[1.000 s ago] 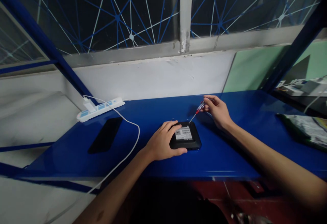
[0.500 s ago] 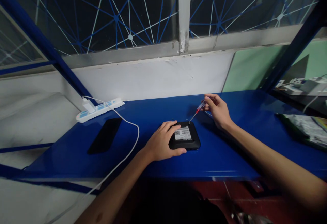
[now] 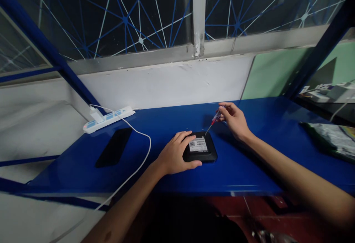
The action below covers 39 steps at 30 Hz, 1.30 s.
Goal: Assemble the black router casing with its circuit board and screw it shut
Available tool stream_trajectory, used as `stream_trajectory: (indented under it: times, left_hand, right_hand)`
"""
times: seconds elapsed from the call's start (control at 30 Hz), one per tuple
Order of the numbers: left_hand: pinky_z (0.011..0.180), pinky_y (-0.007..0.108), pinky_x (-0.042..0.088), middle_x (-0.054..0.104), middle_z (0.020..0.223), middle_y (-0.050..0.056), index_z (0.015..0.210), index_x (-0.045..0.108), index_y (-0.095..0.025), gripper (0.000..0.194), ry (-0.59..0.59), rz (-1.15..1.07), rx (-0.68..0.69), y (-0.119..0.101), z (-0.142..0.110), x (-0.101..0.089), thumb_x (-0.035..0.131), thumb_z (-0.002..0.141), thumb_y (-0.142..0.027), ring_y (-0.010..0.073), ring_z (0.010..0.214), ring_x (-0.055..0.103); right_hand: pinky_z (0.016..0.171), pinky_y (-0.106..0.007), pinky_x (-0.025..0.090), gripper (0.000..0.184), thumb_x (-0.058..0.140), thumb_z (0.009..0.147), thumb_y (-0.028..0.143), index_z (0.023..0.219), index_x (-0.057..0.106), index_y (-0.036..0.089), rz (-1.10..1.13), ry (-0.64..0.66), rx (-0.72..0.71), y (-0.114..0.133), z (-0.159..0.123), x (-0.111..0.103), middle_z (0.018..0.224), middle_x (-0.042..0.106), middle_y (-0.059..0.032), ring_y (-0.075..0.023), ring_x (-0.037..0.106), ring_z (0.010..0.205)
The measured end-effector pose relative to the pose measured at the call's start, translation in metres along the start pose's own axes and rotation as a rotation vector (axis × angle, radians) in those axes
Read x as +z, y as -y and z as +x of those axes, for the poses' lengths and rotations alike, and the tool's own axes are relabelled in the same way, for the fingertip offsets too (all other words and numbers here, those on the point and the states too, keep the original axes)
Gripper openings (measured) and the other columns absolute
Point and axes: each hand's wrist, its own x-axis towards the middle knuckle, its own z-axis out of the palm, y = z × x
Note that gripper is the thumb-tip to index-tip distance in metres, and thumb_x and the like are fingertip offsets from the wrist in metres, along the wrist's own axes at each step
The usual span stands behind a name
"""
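Observation:
A flat black box-shaped device point(image 3: 211, 153) with a white printed label point(image 3: 198, 144) lies on the blue table. My left hand point(image 3: 177, 153) grips its left side, fingers over the far edge and top, thumb along the near edge. In my right hand point(image 3: 233, 119) is a screwdriver point(image 3: 215, 117) with a clear handle and a red collar, pinched by the fingertips. Its shaft slants down to the left, and the tip meets the device near its far right corner. Whether a screw sits under the tip is too small to tell.
A black phone-like slab point(image 3: 114, 147) lies to the left on the blue table point(image 3: 177, 182). Behind it stands a white power strip point(image 3: 124, 112) with a plugged-in charger point(image 3: 96, 114). Its white cable point(image 3: 150, 143) loops across the table. A plastic packet point(image 3: 332, 139) rests at the right.
My right hand and the screwdriver handle have shifted slightly to the left, while the tip stays near the same corner. My left hand and the black device have hardly moved.

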Motion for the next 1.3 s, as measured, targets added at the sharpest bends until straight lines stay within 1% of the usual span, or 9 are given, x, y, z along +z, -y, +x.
stream_trajectory:
  times: [0.23, 0.37, 0.47, 0.57, 0.73, 0.83, 0.97, 1.13, 1.3]
  left_hand:
    - [0.116, 0.057, 0.037, 0.042, 0.155, 0.014, 0.145, 0.046, -0.02, 0.087, 0.001, 0.004, -0.002, -0.001, 0.0, 0.0, 0.074, 0.076, -0.064, 0.0363, 0.143, 0.037]
    - [0.115, 0.059, 0.038, 0.043, 0.154, 0.013, 0.145, 0.046, -0.022, 0.085, -0.014, -0.004, 0.008, 0.0, 0.0, 0.0, 0.074, 0.076, -0.064, 0.0371, 0.142, 0.038]
    - [0.114, 0.06, 0.038, 0.043, 0.154, 0.014, 0.145, 0.046, -0.022, 0.086, -0.012, -0.008, 0.01, 0.001, 0.0, 0.001, 0.073, 0.076, -0.065, 0.0378, 0.142, 0.038]
    - [0.115, 0.059, 0.037, 0.042, 0.155, 0.014, 0.146, 0.045, -0.021, 0.087, 0.002, -0.009, 0.008, 0.001, -0.001, 0.001, 0.072, 0.077, -0.066, 0.0373, 0.143, 0.037]
    - [0.115, 0.059, 0.038, 0.042, 0.155, 0.013, 0.146, 0.045, -0.022, 0.085, -0.015, -0.013, 0.012, 0.001, -0.001, 0.001, 0.073, 0.077, -0.064, 0.0371, 0.143, 0.037]
    - [0.115, 0.059, 0.038, 0.043, 0.155, 0.014, 0.145, 0.046, -0.023, 0.085, -0.013, -0.017, 0.006, 0.0, 0.0, 0.0, 0.074, 0.076, -0.062, 0.0376, 0.143, 0.038]
    - [0.114, 0.06, 0.038, 0.042, 0.155, 0.014, 0.145, 0.046, -0.022, 0.086, -0.003, -0.017, 0.001, -0.001, 0.0, 0.0, 0.074, 0.075, -0.064, 0.038, 0.143, 0.038]
    - [0.118, 0.057, 0.035, 0.041, 0.156, 0.014, 0.145, 0.045, -0.02, 0.087, -0.005, 0.004, 0.002, 0.0, 0.0, 0.001, 0.073, 0.076, -0.065, 0.0354, 0.144, 0.036]
    - [0.117, 0.057, 0.036, 0.042, 0.155, 0.014, 0.144, 0.046, -0.019, 0.087, -0.001, 0.004, -0.002, 0.0, 0.0, 0.001, 0.073, 0.076, -0.065, 0.0361, 0.144, 0.036]
  right_hand:
    - [0.06, -0.031, 0.058, 0.038, 0.071, 0.08, 0.051, 0.102, 0.061, 0.021, 0.021, 0.009, 0.007, 0.002, -0.001, 0.002, 0.08, 0.068, -0.0014, -0.0144, 0.068, 0.063]
    - [0.061, -0.032, 0.06, 0.044, 0.071, 0.078, 0.055, 0.104, 0.061, 0.022, 0.01, 0.018, 0.036, 0.0, 0.0, 0.002, 0.083, 0.068, -0.0017, -0.0155, 0.069, 0.066]
    - [0.059, -0.033, 0.061, 0.047, 0.073, 0.076, 0.057, 0.103, 0.061, 0.021, -0.018, 0.013, 0.07, -0.004, 0.001, 0.0, 0.077, 0.065, 0.0007, -0.0155, 0.068, 0.063]
    - [0.055, -0.034, 0.062, 0.043, 0.075, 0.076, 0.054, 0.1, 0.062, 0.021, -0.051, 0.011, 0.115, -0.009, 0.002, -0.001, 0.069, 0.062, 0.0024, -0.0159, 0.067, 0.058]
    - [0.051, -0.035, 0.062, 0.035, 0.075, 0.078, 0.049, 0.094, 0.061, 0.021, -0.108, -0.012, 0.175, -0.015, 0.004, -0.003, 0.069, 0.066, -0.0005, -0.0171, 0.067, 0.052]
    - [0.052, -0.036, 0.062, 0.035, 0.075, 0.079, 0.049, 0.095, 0.061, 0.022, -0.15, -0.038, 0.163, -0.015, 0.006, -0.006, 0.073, 0.068, -0.0013, -0.0182, 0.069, 0.053]
    - [0.054, -0.035, 0.061, 0.039, 0.074, 0.079, 0.052, 0.099, 0.062, 0.022, -0.199, -0.039, 0.132, -0.011, 0.006, -0.008, 0.073, 0.07, -0.0014, -0.0184, 0.07, 0.054]
    - [0.051, -0.032, 0.058, 0.036, 0.074, 0.079, 0.049, 0.096, 0.062, 0.02, -0.258, -0.049, 0.135, -0.007, 0.004, -0.006, 0.07, 0.069, -0.0013, -0.0182, 0.07, 0.052]
    - [0.048, -0.03, 0.054, 0.035, 0.074, 0.079, 0.048, 0.095, 0.062, 0.019, -0.331, -0.093, 0.137, -0.001, 0.005, -0.01, 0.069, 0.069, -0.0017, -0.0186, 0.07, 0.05]
